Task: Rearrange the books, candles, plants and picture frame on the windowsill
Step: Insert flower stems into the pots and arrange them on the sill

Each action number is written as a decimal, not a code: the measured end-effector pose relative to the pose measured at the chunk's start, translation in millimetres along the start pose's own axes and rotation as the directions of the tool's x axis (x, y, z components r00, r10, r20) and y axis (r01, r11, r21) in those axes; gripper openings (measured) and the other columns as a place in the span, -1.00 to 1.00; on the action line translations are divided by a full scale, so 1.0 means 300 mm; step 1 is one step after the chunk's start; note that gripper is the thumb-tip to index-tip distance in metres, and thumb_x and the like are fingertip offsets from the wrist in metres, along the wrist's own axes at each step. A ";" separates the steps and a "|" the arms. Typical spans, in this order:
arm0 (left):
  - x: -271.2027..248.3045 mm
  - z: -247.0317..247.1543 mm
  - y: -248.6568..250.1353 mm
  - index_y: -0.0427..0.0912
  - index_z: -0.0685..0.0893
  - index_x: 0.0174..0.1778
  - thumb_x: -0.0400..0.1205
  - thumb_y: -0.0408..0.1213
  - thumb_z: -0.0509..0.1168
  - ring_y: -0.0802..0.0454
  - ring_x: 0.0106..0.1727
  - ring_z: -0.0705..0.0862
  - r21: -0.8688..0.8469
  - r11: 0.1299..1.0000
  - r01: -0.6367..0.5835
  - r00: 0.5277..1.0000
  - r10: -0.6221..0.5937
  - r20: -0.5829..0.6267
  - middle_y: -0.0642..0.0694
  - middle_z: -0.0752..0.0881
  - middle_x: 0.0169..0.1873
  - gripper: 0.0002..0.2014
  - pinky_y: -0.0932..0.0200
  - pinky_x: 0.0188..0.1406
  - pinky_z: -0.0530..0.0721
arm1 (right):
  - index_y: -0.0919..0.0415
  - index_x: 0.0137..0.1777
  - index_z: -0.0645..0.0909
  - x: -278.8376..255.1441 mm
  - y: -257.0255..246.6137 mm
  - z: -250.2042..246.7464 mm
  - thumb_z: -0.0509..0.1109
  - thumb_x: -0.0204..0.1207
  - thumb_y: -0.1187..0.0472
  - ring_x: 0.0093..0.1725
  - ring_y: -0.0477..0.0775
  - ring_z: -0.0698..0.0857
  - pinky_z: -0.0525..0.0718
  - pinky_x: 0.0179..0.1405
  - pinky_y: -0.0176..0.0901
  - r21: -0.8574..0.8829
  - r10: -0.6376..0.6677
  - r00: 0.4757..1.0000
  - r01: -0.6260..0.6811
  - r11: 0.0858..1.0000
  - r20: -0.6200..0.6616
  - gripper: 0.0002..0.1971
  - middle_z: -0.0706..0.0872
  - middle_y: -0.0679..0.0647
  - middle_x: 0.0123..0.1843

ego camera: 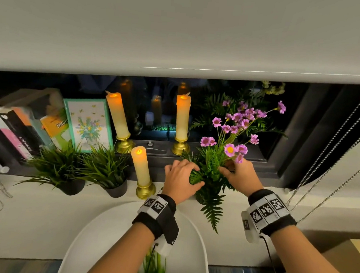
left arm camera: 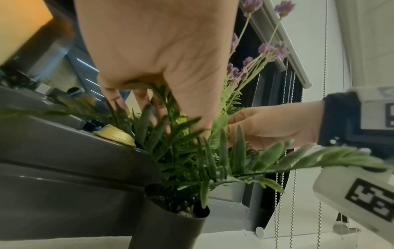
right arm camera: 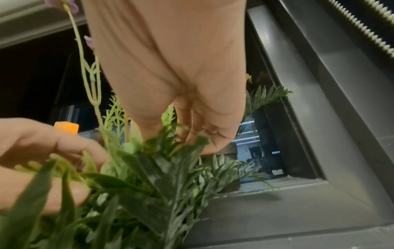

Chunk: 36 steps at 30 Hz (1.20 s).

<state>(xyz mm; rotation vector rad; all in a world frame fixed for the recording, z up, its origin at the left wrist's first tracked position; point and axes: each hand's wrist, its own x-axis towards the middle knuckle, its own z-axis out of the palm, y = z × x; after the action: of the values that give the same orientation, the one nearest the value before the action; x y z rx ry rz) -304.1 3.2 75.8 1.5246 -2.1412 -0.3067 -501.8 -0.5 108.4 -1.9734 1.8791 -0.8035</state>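
Note:
A flowering plant (ego camera: 231, 139) with purple blooms and fern leaves stands in a dark pot (left arm camera: 170, 230) on the white windowsill (ego camera: 35, 212), right of centre. My left hand (ego camera: 197, 176) curls into its fern leaves from the left, and my right hand (ego camera: 228, 167) holds the stems from the right, under the blooms. Leaves hide most fingertips. Three lit candles on gold bases (ego camera: 117, 114) (ego camera: 182, 117) (ego camera: 141, 167) stand left of the plant. Further left are two grass plants (ego camera: 56, 167) (ego camera: 106, 168), a teal picture frame (ego camera: 88, 123) and leaning books (ego camera: 18, 132).
A lowered roller blind (ego camera: 180, 32) hangs over the dark window. Bead chains (ego camera: 329, 165) dangle at the right, close to my right wrist. A white chair back (ego camera: 107, 232) sits below the sill, with more greenery on it. The nearest candle stands just left of my left hand.

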 end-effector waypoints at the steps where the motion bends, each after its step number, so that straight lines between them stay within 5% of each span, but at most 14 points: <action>1: 0.004 0.003 0.008 0.09 0.60 0.25 0.50 0.15 0.37 0.03 0.24 0.47 -0.011 1.000 -0.002 1.000 0.002 -0.007 0.08 0.60 0.21 -0.57 0.04 0.13 0.31 | 0.33 -0.02 0.64 0.007 -0.005 0.003 0.48 0.49 0.16 -0.11 0.13 0.65 0.62 -0.06 -0.11 0.012 0.018 1.000 -0.018 1.000 0.002 -0.78 0.70 0.15 -0.14; 5: 0.037 0.013 0.064 0.05 0.60 0.31 0.54 0.12 0.36 0.01 0.14 0.55 -0.085 0.996 -0.013 0.999 0.009 -0.047 0.06 0.67 0.07 -0.55 0.08 0.01 0.35 | 0.35 -0.05 0.69 0.043 -0.023 0.018 0.46 0.51 0.22 -0.03 0.23 0.71 0.65 0.03 -0.04 0.027 0.035 0.999 -0.034 0.999 -0.019 -0.83 0.76 0.24 -0.11; 9: 0.055 0.040 0.105 -0.07 0.70 0.11 0.58 0.05 0.34 -0.04 0.01 0.61 -0.102 0.995 0.000 0.996 -0.008 -0.085 0.00 0.68 -0.05 -0.68 0.03 0.00 0.43 | 0.34 0.05 0.68 0.057 -0.030 0.015 0.47 0.49 0.30 -0.04 0.14 0.72 0.65 0.06 -0.08 0.055 0.059 0.998 -0.058 0.997 -0.026 -0.83 0.76 0.19 -0.08; 15: 0.057 0.078 0.130 -0.13 0.73 -0.11 0.59 -0.09 0.35 -0.07 -0.09 0.63 -0.070 0.997 0.041 0.979 -0.054 -0.195 -0.02 0.71 -0.11 -0.81 0.00 -0.01 0.44 | 0.31 -0.23 0.60 0.049 0.005 0.008 0.43 0.46 0.42 -0.21 0.11 0.72 0.73 -0.07 0.06 0.012 0.016 0.997 -0.015 1.000 -0.075 -0.91 0.73 0.10 -0.29; 20: 0.049 0.089 0.114 -0.06 0.72 -0.10 0.59 -0.01 0.31 0.00 0.03 0.61 -0.116 0.973 0.198 0.956 -0.218 -0.194 0.04 0.71 -0.08 -0.79 0.08 0.03 0.33 | 0.10 -0.33 0.42 0.047 0.012 0.014 0.34 0.52 0.47 -0.21 -0.11 0.66 0.49 -0.31 -0.51 0.033 0.061 0.995 -0.059 0.998 -0.080 -0.69 0.66 0.05 -0.33; 24: 0.040 0.080 0.094 -0.01 0.73 0.01 0.55 0.09 0.35 -0.01 0.10 0.57 -0.112 0.990 0.088 0.983 -0.105 -0.149 0.06 0.72 0.02 -0.72 0.05 0.01 0.33 | 0.28 -0.05 0.65 0.036 0.018 0.008 0.40 0.54 0.32 -0.15 0.05 0.65 0.52 -0.10 -0.26 0.009 0.040 0.999 -0.040 0.999 0.010 -0.96 0.73 0.14 -0.16; 28: 0.031 0.031 0.042 0.15 0.66 0.14 0.42 0.30 0.37 0.11 0.19 0.46 -0.101 0.994 0.051 0.991 -0.063 -0.115 0.16 0.61 0.13 -0.54 0.11 0.04 0.20 | 0.30 0.07 0.70 0.013 0.048 -0.012 0.48 0.50 0.19 0.03 0.16 0.69 0.61 0.05 -0.09 -0.059 0.013 0.999 -0.010 0.998 0.041 -0.78 0.73 0.17 0.05; 31: 0.011 0.002 -0.010 0.19 0.64 0.15 0.38 0.37 0.35 0.16 0.24 0.41 -0.122 0.991 0.049 0.994 -0.060 -0.095 0.20 0.54 0.15 -0.49 0.16 0.09 0.10 | 0.21 0.11 0.66 -0.001 0.064 -0.039 0.53 0.44 0.16 0.02 0.10 0.63 0.54 0.01 -0.14 -0.065 0.044 0.999 -0.046 0.997 -0.028 -0.72 0.66 0.12 0.03; 36: -0.014 -0.014 -0.042 0.18 0.64 0.09 0.35 0.44 0.24 0.18 0.19 0.41 -0.161 0.987 0.029 0.995 -0.045 -0.094 0.22 0.51 0.08 -0.46 0.05 0.19 0.23 | 0.18 0.03 0.67 -0.017 0.043 -0.046 0.54 0.42 0.12 -0.06 0.11 0.63 0.58 -0.08 -0.11 -0.070 0.016 0.999 -0.018 0.997 -0.028 -0.76 0.62 0.09 -0.05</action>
<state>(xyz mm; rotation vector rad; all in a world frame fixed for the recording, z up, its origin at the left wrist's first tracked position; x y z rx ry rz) -290.4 2.9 72.7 1.4590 -1.9650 -0.3981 -520.3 5.6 111.0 -1.9948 1.9622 -0.7731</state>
